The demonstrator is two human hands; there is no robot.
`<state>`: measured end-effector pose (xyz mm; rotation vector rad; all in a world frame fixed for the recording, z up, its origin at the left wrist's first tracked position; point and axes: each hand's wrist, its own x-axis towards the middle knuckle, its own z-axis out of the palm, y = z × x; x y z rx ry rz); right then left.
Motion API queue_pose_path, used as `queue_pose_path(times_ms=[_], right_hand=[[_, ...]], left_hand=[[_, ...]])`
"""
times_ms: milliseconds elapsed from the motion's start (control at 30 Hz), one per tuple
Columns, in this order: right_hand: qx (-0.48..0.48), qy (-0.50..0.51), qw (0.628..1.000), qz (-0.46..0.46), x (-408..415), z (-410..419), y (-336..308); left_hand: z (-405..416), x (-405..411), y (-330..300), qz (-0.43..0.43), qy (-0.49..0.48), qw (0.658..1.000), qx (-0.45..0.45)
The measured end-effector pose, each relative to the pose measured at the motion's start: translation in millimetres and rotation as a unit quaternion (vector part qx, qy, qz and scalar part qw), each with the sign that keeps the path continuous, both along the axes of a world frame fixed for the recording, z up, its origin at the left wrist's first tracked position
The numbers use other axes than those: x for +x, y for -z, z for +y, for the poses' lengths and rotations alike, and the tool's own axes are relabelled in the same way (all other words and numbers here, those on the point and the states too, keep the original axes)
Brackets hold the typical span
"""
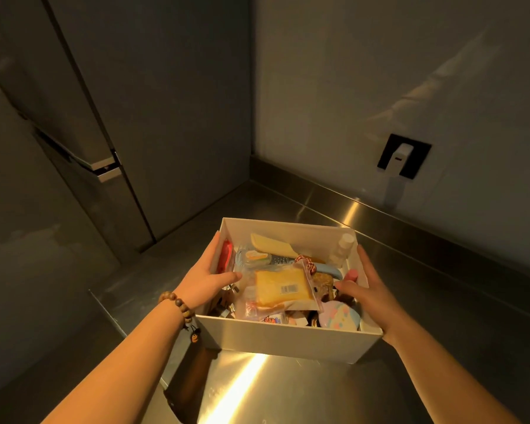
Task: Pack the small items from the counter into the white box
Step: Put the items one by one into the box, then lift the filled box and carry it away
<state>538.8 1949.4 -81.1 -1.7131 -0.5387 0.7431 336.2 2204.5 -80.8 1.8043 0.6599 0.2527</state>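
**Both hands on a full white box**

Evidently well filled, the white box [288,338] stands open on the steel counter [288,390], a little below the middle of the view. At its centre lies a clear zip bag holding a yellow sponge-like block [283,287] with a barcode sticker. Toward 12 o'clock inside the box rests a cream flat piece [271,244], and at 2 o'clock a small white bottle [343,247] leans in the far corner. At 9 o'clock a red item [225,255] stands against the left wall. At 5 o'clock sits a pastel round object [340,315] with pink and blue patches; beside it, at 6 o'clock, are small packets, too jumbled to name with confidence.

The left hand [207,276] clasps the box's left wall at 9 o'clock, fingers flat along the outside and thumb hooked over the rim into the box; a wooden bead bracelet [178,306] circles that wrist. The right hand [369,287] mirrors it at 3 o'clock, fingers spread along the outer right wall, thumb reaching inside. Both forearms come in from the bottom of the view, angled toward the box. On the wall at 2 o'clock is a black-framed switch [404,156].
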Motion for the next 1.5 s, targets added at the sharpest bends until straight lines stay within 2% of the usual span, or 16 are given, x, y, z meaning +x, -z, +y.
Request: queue_pose_path(times_ms=[300,667,1167,1300,1500], right_hand=[[-0.005,-0.017,1.0,-0.007,-6,4,0],[0.029,-0.151,0.988,0.016,-60,53,-11],[0.004,-0.385,0.922,-0.041,-227,167,-29],[-0.008,-0.401,0.913,-0.068,-288,197,-23],[-0.009,-0.414,0.907,-0.076,-384,247,-6]], left_hand=[[-14,-18,-3,-0.009,-0.042,0.999,-0.016],[-30,-129,-6,-0.053,-0.157,0.986,-0.023],[-45,-330,-17,-0.011,-0.372,0.928,0.008],[-36,-393,-15,0.0,-0.409,0.912,0.014],[-8,-491,-8,-0.029,-0.445,0.895,-0.016]])
